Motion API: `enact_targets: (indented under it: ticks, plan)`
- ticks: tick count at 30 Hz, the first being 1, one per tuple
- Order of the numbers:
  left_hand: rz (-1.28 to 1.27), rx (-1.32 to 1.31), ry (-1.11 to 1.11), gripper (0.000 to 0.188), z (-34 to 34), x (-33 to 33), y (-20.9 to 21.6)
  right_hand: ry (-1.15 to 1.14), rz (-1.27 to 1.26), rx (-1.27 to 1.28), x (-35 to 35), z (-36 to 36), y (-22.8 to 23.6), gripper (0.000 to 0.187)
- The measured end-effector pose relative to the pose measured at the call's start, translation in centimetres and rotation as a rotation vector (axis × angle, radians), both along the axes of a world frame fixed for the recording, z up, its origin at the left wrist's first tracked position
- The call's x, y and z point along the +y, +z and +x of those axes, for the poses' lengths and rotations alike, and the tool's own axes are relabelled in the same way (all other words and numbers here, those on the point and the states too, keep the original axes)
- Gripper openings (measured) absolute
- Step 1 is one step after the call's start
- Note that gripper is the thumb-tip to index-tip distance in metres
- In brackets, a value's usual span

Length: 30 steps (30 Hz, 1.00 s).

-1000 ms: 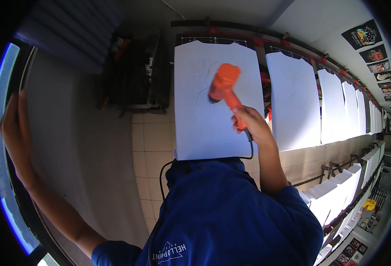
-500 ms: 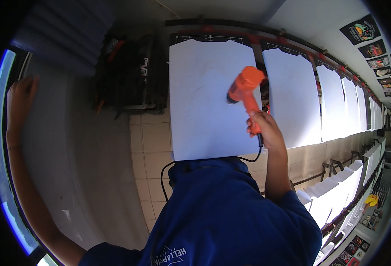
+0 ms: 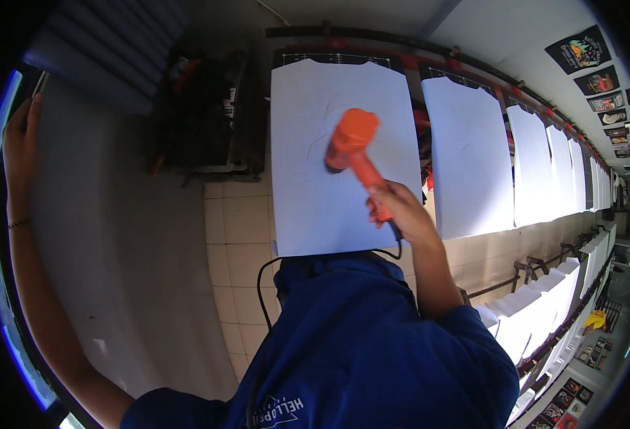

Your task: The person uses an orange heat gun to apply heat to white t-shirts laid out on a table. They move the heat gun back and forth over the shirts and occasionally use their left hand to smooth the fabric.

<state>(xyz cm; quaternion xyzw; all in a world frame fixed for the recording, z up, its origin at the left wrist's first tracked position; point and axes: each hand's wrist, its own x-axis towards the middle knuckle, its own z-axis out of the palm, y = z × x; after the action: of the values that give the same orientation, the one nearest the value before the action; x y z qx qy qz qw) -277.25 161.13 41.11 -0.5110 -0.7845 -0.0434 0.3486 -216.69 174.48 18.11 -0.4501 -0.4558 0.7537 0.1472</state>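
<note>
In my right hand is an orange hair-dryer-shaped heat gun, its handle wrapped by my fingers. Its dark nozzle points left and down over a white garment panel with a cut neckline, spread flat on a board in front of me. A few creases and faint lines show on that cloth. The black cord runs from the handle past my waist. Far to the left, my left hand is raised with fingers curled at the bluish-lit rim of the view; what they grip is too dark to make out.
More white panels lie on boards in a row to the right, along a dark rail. A second row stands behind on the right. Left of the board are a dark crate and a grey surface. Tiled floor shows between.
My right hand has swung the heat gun leftward over the white panel. The left hand has shifted slightly up and outward at the left edge.
</note>
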Motion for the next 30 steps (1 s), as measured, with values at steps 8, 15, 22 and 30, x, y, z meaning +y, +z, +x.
enact_targets:
  ticks: [8, 15, 22, 30]
  plan:
    - [-0.033, -0.062, 0.12, 0.061, -3.4, 0.2, -0.4, -0.358, 0.086, -0.227, 0.7, 9.3, 1.7, 0.039]
    - [0.046, 0.024, -0.01, 0.058, -2.8, 0.1, -0.5, -0.19, 0.056, -0.099, -0.9, 4.0, 1.2, 0.038]
    - [0.017, 0.02, 0.06, 0.054, -1.9, 0.7, -0.5, 0.141, -0.084, 0.076, -2.7, -4.9, -0.1, 0.039]
    - [0.071, -0.041, 0.067, 0.056, -1.2, 0.5, 0.1, -0.034, 0.006, -0.021, -1.7, 1.4, 0.3, 0.036]
